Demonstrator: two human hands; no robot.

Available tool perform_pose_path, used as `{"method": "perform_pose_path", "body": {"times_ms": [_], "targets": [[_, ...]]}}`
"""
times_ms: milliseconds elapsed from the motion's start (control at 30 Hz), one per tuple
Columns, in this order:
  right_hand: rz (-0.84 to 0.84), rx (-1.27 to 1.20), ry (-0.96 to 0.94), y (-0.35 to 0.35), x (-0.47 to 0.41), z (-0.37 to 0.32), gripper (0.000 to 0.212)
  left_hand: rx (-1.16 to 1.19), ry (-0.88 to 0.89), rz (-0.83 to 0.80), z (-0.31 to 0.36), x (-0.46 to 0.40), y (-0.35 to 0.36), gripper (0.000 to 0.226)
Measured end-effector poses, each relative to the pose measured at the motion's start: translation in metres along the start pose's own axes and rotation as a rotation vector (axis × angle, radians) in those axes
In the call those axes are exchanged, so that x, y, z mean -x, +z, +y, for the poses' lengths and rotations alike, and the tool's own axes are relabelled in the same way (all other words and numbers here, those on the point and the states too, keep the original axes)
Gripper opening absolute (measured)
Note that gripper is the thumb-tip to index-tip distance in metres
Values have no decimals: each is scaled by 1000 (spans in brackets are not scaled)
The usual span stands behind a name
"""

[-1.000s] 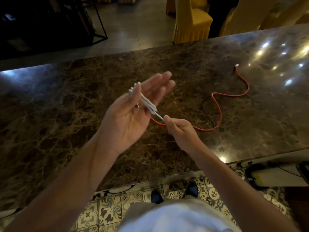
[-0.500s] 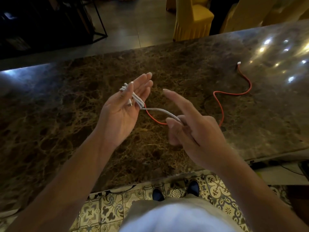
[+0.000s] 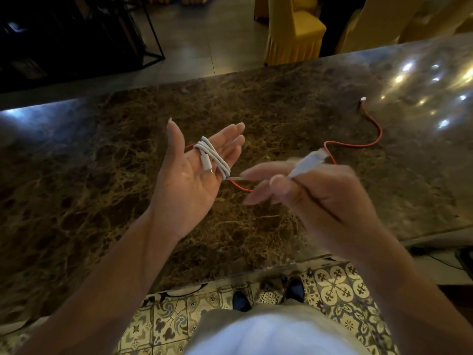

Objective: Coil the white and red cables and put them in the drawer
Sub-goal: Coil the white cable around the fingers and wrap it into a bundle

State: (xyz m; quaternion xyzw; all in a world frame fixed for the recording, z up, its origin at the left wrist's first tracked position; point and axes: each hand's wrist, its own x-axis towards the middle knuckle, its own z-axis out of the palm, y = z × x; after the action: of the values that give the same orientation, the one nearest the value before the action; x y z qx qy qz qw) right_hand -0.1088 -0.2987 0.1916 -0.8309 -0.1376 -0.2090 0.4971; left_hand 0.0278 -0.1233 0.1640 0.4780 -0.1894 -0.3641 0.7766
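The white cable is wound in several loops around the fingers of my left hand, which is palm up with fingers straight; one small plug rests on the palm. My right hand, blurred by motion, pinches the free end of the white cable with its larger plug sticking up. A short taut stretch of cable runs between the two hands. The red cable lies loose on the dark marble counter, snaking from under my hands to its white plug at the far right. No drawer is in view.
The counter's near edge runs just above my feet on a patterned tile floor. Yellow-covered chairs stand beyond the far edge. A dark metal rack is at the back left. Dark cables lie on the floor at right.
My right hand swung the free end round my left fingers, adding loops. The loose length between the hands has shortened, and my left thumb has lifted away from the coil.
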Motion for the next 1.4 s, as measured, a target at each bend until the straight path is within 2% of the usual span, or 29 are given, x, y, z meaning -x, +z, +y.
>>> {"method": "perform_pose_path", "body": {"times_ms": [67,100,233,300,433,600,733,800,933,1000,1067,1200,1300,1400], "targets": [[114,207,-27,-3,-6,10,32,-40,-8,-28,0,5,4,93],[152,205,-14,-5,-7,14,33,-38,-8,-39,1,7,5,95],[43,-271,29,0,-8,9,39,-32,-19,-62,2,6,10,98],[101,-345,125,13,-10,11,37,-16,-51,-80,2,6,13,100],[184,-269,332,24,-12,19,31,-20,-45,-105,3,5,15,103],[196,-310,554,19,-9,23,46,0,-74,-62,-1,10,12,108],[216,-251,579,13,-7,22,54,12,-65,-25,-1,10,9,107],[284,-207,576,14,-6,23,54,38,-62,-7,0,11,9,106],[445,21,488,20,-7,23,30,-3,-14,5,-8,13,20,105],[403,127,399,21,-9,22,16,9,24,31,-13,13,27,103],[299,178,338,17,-14,21,12,-2,37,48,-13,13,32,106],[88,120,381,-2,-23,23,7,-5,13,22,-8,16,36,109],[60,103,390,-10,-25,25,7,-1,-11,-22,-5,19,36,111],[60,211,364,-7,-26,25,9,8,-21,-48,-5,20,35,112]]}}
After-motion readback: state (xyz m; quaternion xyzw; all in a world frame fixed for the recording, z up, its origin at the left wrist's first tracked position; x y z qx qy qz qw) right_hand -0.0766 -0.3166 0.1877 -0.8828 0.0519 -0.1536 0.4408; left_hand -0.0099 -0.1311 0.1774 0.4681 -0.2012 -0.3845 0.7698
